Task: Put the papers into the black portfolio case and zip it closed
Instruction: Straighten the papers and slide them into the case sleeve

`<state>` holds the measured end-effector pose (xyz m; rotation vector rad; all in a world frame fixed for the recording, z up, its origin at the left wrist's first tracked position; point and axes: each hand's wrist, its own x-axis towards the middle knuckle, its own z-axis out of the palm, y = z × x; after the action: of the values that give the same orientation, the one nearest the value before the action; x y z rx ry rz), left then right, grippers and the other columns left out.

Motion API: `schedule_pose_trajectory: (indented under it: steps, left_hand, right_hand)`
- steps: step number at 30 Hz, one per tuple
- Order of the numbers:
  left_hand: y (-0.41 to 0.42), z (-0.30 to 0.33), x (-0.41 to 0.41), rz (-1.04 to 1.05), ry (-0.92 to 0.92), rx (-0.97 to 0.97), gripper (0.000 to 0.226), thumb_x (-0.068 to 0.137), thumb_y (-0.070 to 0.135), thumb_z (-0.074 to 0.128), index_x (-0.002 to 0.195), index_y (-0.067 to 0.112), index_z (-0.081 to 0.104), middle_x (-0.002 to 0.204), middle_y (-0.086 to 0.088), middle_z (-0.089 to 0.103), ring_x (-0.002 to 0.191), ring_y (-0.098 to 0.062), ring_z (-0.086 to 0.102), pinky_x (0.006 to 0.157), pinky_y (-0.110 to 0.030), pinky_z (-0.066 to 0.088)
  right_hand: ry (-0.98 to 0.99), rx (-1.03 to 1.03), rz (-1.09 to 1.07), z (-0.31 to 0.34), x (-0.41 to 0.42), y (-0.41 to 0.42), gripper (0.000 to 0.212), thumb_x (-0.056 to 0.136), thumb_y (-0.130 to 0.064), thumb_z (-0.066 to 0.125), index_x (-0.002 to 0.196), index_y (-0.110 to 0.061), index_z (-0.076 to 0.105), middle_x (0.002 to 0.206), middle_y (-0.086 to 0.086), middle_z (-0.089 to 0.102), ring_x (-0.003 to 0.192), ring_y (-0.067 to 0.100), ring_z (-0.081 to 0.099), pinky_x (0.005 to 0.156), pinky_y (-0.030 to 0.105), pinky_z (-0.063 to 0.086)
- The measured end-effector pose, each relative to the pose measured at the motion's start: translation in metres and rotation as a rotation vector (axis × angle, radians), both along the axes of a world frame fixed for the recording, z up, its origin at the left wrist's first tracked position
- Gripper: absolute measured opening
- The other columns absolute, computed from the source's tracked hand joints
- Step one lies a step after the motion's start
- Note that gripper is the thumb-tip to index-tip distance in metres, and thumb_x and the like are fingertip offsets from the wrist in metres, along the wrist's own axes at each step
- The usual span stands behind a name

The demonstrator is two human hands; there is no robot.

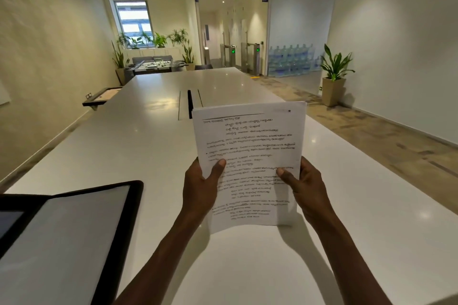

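Note:
A stack of white printed papers (250, 146) is held upright above the white table, facing me. My left hand (202, 187) grips its lower left edge, thumb on the front. My right hand (303, 188) grips the lower right edge the same way. The black portfolio case (135, 205) lies open on the table at the lower left, its pale grey inner panel showing inside the black border. The case is apart from the papers, well to their left.
The long white table (148, 146) runs away from me, with a dark cable slot (190, 106) in its middle. A potted plant (333, 77) stands on the floor at the right. A wall shelf (101, 98) juts out on the left.

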<state>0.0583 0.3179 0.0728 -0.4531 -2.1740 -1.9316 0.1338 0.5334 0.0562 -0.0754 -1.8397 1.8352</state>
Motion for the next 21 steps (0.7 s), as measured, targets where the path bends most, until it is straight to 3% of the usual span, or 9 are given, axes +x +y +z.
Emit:
schedule_pose_trajectory:
  steps: [11, 14, 17, 21]
  left_hand:
    - [-0.002, 0.009, -0.003, -0.011, 0.004, 0.033, 0.031, 0.085, 0.047, 0.066, 0.108, 0.027, 0.061, 0.095, 0.009, 0.073, 0.078, -0.008, 0.072, 0.061, -0.024, 0.059]
    - [-0.004, -0.001, -0.001, -0.003, -0.018, 0.003, 0.032, 0.083, 0.045, 0.069, 0.108, 0.028, 0.061, 0.098, 0.009, 0.072, 0.078, -0.009, 0.072, 0.062, -0.026, 0.059]
    - [-0.002, -0.003, 0.003, -0.007, 0.005, 0.003, 0.023, 0.085, 0.039, 0.069, 0.106, 0.031, 0.061, 0.096, 0.012, 0.072, 0.078, -0.002, 0.070, 0.056, -0.017, 0.055]
    - [-0.001, 0.001, 0.000, -0.007, 0.021, 0.006, 0.020, 0.086, 0.038, 0.068, 0.105, 0.035, 0.061, 0.094, 0.014, 0.072, 0.079, -0.001, 0.070, 0.057, -0.015, 0.055]
  right_hand:
    - [0.035, 0.007, -0.023, 0.013, 0.000, -0.001, 0.033, 0.086, -0.016, 0.071, 0.117, -0.023, 0.064, 0.108, -0.006, 0.074, 0.093, 0.015, 0.073, 0.070, 0.024, 0.059]
    - [0.016, 0.004, -0.036, 0.009, 0.000, -0.005, 0.036, 0.084, -0.015, 0.073, 0.118, -0.023, 0.063, 0.109, -0.006, 0.074, 0.095, 0.014, 0.072, 0.075, 0.029, 0.059]
    - [0.011, 0.008, -0.055, 0.008, -0.002, -0.008, 0.034, 0.087, -0.013, 0.070, 0.119, -0.021, 0.062, 0.110, -0.004, 0.074, 0.094, 0.015, 0.072, 0.078, 0.034, 0.059]
    - [0.027, 0.019, -0.054, 0.012, -0.001, -0.007, 0.034, 0.087, -0.014, 0.070, 0.119, -0.023, 0.062, 0.110, -0.007, 0.073, 0.093, 0.012, 0.072, 0.070, 0.024, 0.059]
